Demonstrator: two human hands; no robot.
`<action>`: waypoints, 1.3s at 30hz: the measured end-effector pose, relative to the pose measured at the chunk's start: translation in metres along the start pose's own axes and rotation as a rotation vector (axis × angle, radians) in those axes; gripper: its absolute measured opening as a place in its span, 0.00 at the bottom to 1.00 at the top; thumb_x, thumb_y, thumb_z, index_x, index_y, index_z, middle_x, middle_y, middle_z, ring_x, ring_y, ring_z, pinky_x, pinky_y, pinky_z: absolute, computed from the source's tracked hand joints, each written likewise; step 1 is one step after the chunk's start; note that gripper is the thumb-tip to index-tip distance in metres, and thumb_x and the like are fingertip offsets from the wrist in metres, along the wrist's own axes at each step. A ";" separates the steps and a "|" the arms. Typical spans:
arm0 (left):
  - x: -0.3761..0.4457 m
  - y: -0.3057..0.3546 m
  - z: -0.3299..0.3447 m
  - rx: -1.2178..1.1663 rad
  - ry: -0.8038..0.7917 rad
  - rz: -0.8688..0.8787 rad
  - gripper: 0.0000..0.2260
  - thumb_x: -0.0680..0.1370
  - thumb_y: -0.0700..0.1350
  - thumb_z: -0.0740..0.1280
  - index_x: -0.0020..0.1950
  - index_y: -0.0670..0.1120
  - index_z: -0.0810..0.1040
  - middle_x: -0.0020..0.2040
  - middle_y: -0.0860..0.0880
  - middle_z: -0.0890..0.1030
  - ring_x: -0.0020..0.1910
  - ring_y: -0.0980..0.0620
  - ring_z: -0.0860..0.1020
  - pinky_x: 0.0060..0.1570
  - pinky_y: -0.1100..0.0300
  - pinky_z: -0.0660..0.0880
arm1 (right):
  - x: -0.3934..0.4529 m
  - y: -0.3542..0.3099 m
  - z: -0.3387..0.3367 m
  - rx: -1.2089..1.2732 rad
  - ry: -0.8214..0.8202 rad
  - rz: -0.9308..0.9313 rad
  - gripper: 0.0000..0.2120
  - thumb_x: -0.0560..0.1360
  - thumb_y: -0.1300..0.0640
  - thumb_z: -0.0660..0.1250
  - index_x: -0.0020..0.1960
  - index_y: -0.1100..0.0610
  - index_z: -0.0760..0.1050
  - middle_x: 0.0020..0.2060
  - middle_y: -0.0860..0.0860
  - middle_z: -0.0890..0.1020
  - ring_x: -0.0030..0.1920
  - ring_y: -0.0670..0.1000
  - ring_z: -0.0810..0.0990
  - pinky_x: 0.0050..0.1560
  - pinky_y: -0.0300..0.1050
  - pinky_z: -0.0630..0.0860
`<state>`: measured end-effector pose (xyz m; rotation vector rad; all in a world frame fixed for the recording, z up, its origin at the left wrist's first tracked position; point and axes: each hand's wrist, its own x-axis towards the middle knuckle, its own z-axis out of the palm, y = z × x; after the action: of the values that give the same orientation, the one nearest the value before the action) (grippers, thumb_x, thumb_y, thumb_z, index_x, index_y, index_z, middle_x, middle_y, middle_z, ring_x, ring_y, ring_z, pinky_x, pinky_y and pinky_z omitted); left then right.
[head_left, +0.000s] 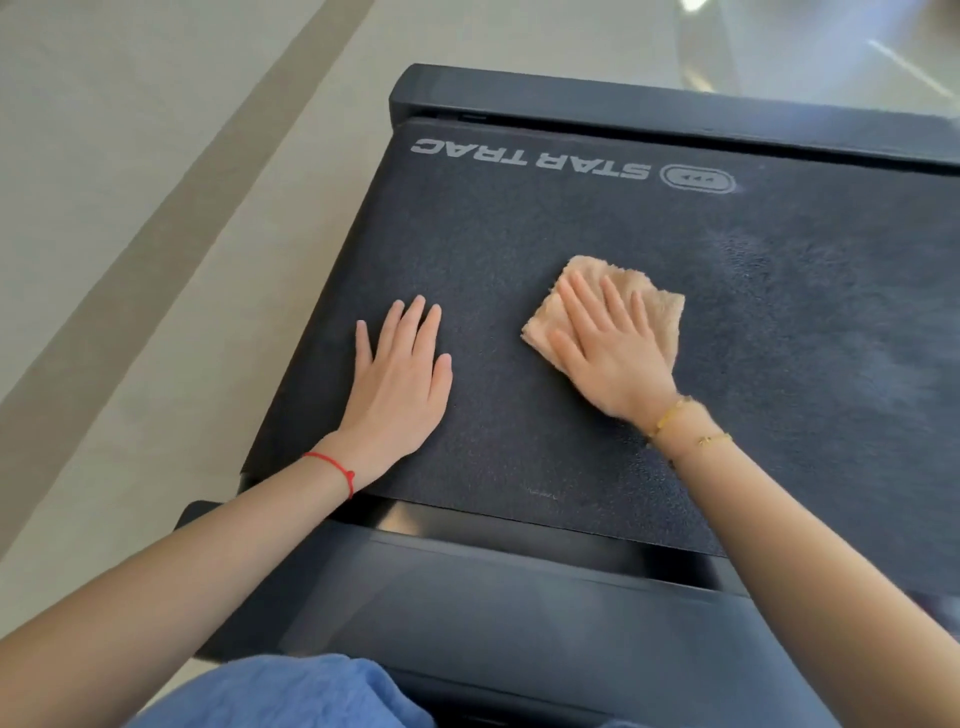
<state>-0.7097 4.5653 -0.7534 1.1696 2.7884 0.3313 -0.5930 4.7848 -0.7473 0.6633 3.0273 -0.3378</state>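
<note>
Where right grip (618, 364) presses, cloth (661, 312) beneath

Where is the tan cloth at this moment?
In the head view, the tan cloth lies right of centre on the treadmill belt, pressed flat under the right hand, with the left hand on the bare belt to its left.

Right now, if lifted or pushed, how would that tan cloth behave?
The cloth looks fluffy and folded, so it would probably droop and unfold when lifted. Pressed by the flat right hand, it likely drags on the grainy treadmill belt.
</note>
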 end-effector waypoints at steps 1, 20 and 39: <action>0.009 0.006 0.002 -0.009 0.001 0.013 0.26 0.85 0.51 0.49 0.81 0.45 0.51 0.82 0.47 0.51 0.81 0.47 0.46 0.77 0.38 0.45 | -0.007 -0.007 0.003 -0.017 0.000 -0.037 0.28 0.83 0.43 0.45 0.81 0.49 0.44 0.80 0.44 0.44 0.80 0.52 0.40 0.77 0.54 0.36; 0.077 0.035 0.016 0.088 0.023 0.080 0.26 0.83 0.52 0.47 0.81 0.47 0.50 0.81 0.47 0.51 0.81 0.47 0.47 0.77 0.39 0.47 | 0.093 0.040 -0.012 -0.004 0.006 0.098 0.28 0.84 0.43 0.43 0.81 0.49 0.44 0.80 0.45 0.45 0.80 0.52 0.41 0.77 0.56 0.36; 0.082 0.034 0.021 0.141 0.009 0.069 0.29 0.81 0.56 0.40 0.82 0.49 0.48 0.82 0.48 0.51 0.81 0.48 0.47 0.77 0.40 0.50 | 0.263 0.004 -0.023 -0.029 -0.048 -0.065 0.29 0.83 0.44 0.42 0.81 0.53 0.44 0.80 0.48 0.46 0.80 0.54 0.41 0.77 0.58 0.37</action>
<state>-0.7400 4.6501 -0.7660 1.2991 2.8242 0.1485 -0.8297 4.9013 -0.7444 0.5476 3.0070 -0.3058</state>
